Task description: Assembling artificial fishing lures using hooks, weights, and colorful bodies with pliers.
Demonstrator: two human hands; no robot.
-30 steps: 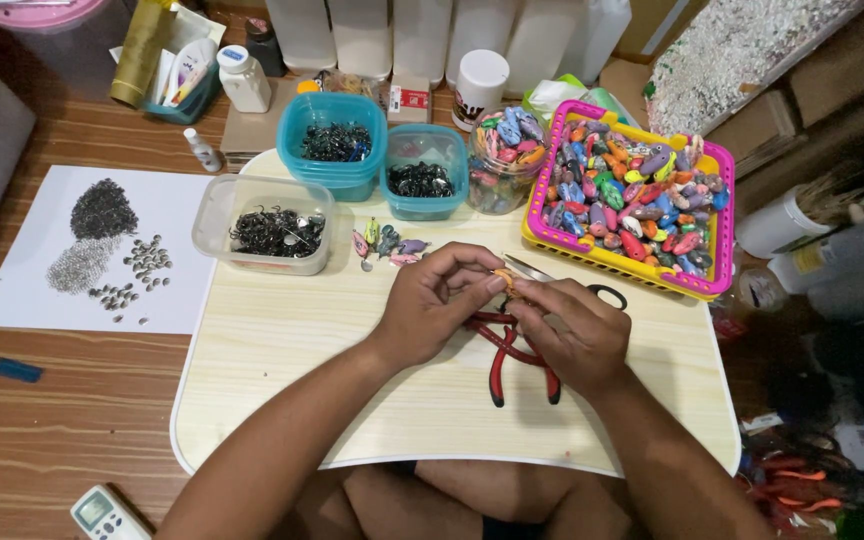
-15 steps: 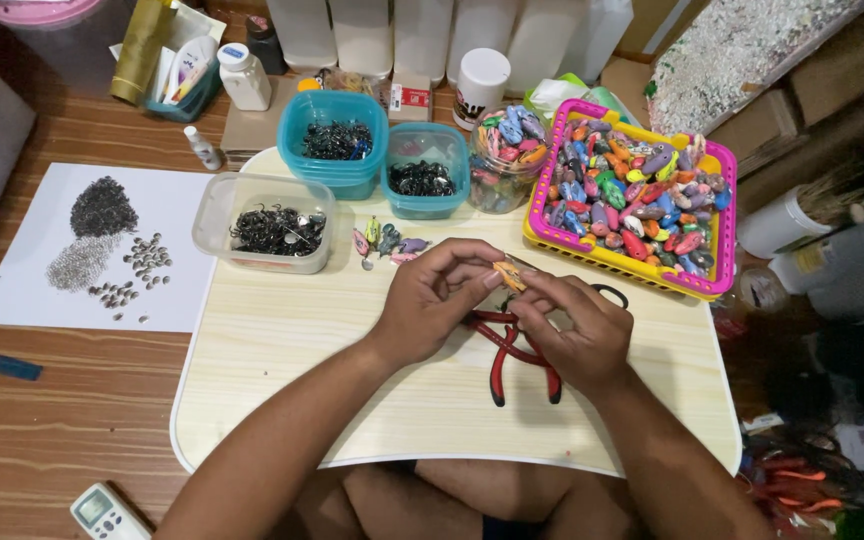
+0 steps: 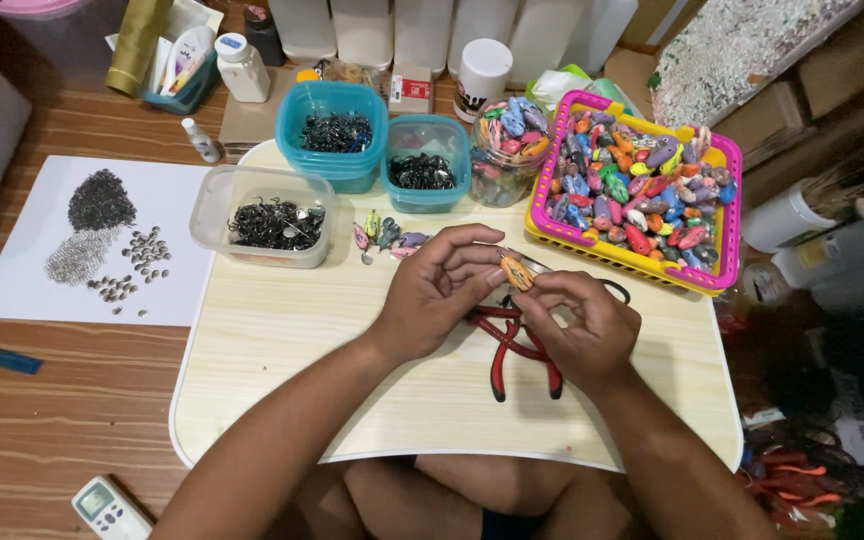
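Wooden flooring carries a pale lap board (image 3: 282, 380) crowded at its far edge with supplies; both hands meet over its middle, the left hand (image 3: 432, 290) and right hand (image 3: 582, 325) each pinching a small orange lure (image 3: 515, 271) between fingertips, held raised for close work; red-handled pliers (image 3: 512, 350) lie beneath them within reach; a pink basket (image 3: 712, 270) of painted lures sits far right.
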